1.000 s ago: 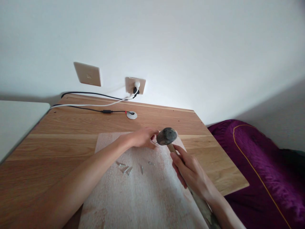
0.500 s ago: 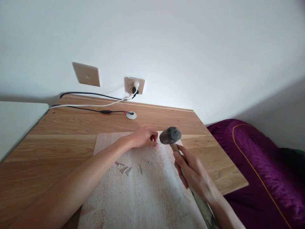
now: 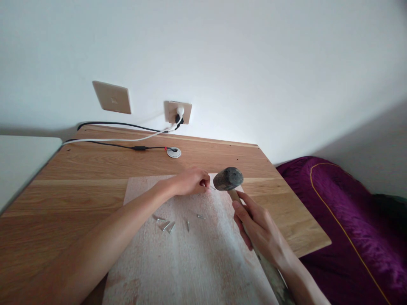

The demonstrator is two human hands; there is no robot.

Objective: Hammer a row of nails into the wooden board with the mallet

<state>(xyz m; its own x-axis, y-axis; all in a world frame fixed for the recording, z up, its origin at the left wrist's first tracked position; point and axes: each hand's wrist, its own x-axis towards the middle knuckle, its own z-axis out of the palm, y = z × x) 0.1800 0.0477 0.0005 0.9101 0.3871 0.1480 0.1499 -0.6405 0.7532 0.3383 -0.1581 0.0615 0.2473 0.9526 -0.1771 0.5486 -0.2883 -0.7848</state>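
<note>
My right hand (image 3: 259, 222) is wrapped around the wooden handle of a rubber mallet (image 3: 228, 178) with a worn black head. The mallet head is just right of my left hand (image 3: 192, 181), apart from the fingertips. With thumb and fingers pinched together, my left hand holds a small nail over the far part of a pale wooden board (image 3: 159, 271); the fingers hide most of it. Several loose silver nails (image 3: 164, 225) lie on the board nearer to me, and another single nail (image 3: 201, 216) rests to their right.
Beneath the board is a wooden desk (image 3: 63, 190). Black and white cables (image 3: 127, 140) run along its back to a wall socket (image 3: 178, 112), near a round cable grommet (image 3: 174, 153). A white panel (image 3: 25, 165) stands at left, purple fabric (image 3: 337, 212) at right.
The view has shifted very slightly. Both hands keep their grips, and the mallet head stays in nearly the same place beside my left fingertips.
</note>
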